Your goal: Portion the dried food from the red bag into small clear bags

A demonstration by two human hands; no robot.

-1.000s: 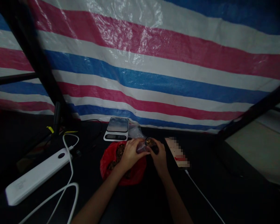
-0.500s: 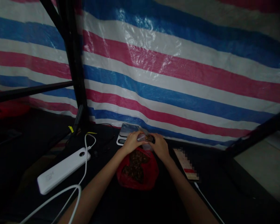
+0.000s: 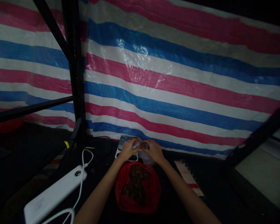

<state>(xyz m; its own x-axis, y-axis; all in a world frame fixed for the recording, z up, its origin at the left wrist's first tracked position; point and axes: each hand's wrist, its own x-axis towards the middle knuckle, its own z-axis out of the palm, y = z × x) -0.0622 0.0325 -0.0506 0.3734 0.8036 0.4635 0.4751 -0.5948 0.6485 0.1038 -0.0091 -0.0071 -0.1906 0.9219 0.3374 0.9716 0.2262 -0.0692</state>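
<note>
My left hand (image 3: 128,150) is closed, its fingertips on the left side of a small clear plastic bag (image 3: 137,144). My right hand (image 3: 156,151) pinches the bag's right side. Between the fingertips some brown crumbly bits (image 3: 143,145) show in the bag. Just behind and under my left hand sits a small white kitchen scale (image 3: 127,139), partly covered by the hand. Nearer to me, between my forearms, a red plastic bag (image 3: 152,199) lies spread with dark brown crumbly pieces (image 3: 136,183) in it. Another pale clear plastic piece (image 3: 146,158) lies below my hands.
At the left lies a white power bank (image 3: 53,194) with a white cable (image 3: 80,186). A flat, light-coloured object with a red band (image 3: 193,185) rests to the right. Black frame bars (image 3: 76,74) and a striped plastic sheet (image 3: 168,81) stand behind the dark surface.
The view has tilted up, so everything sits lower in the picture. Both hands keep hold of the small bag and show more of the brown bits between them.
</note>
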